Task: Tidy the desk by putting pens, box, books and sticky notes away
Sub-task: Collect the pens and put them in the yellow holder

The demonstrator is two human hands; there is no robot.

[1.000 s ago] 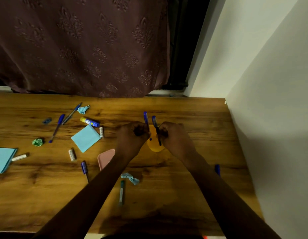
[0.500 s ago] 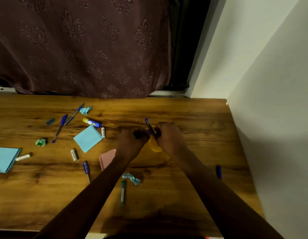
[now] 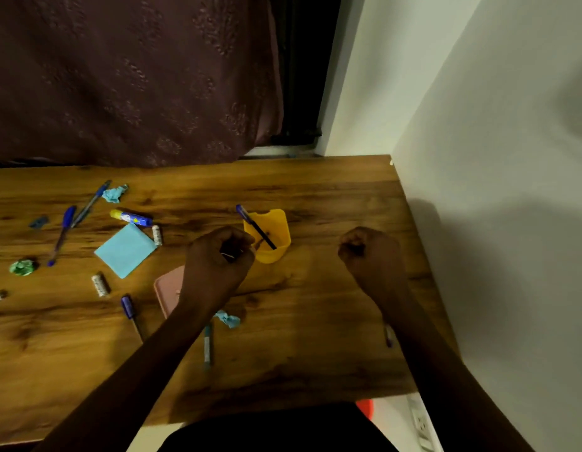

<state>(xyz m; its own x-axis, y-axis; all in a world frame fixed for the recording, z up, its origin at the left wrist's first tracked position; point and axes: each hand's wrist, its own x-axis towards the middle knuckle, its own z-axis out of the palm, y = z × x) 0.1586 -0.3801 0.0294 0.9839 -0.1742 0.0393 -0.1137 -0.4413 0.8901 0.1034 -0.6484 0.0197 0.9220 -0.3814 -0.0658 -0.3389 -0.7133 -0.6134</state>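
Note:
A yellow cup (image 3: 272,252) stands upright mid-desk with a blue pen (image 3: 247,216) leaning out of it to the left. My left hand (image 3: 219,259) is a closed fist touching the cup's left side; a small pale glint shows between its fingers, too small to identify. My right hand (image 3: 369,252) is a closed fist to the right of the cup, apart from it, with nothing visible in it. A blue sticky-note pad (image 3: 125,249) lies to the left. A pink box (image 3: 167,288) is partly hidden under my left wrist.
On the wooden desk (image 3: 315,321) lie a glue stick (image 3: 131,217), two blue pens (image 3: 63,233), a purple pen (image 3: 129,308), a teal pen (image 3: 207,345), crumpled paper balls (image 3: 115,193) and a pen (image 3: 388,334) beside my right forearm. White wall at right, curtain behind.
Both hands held pens over the cup; now one pen stands in the cup. My right hand has drawn away to the right, shut. My left hand stays beside the cup.

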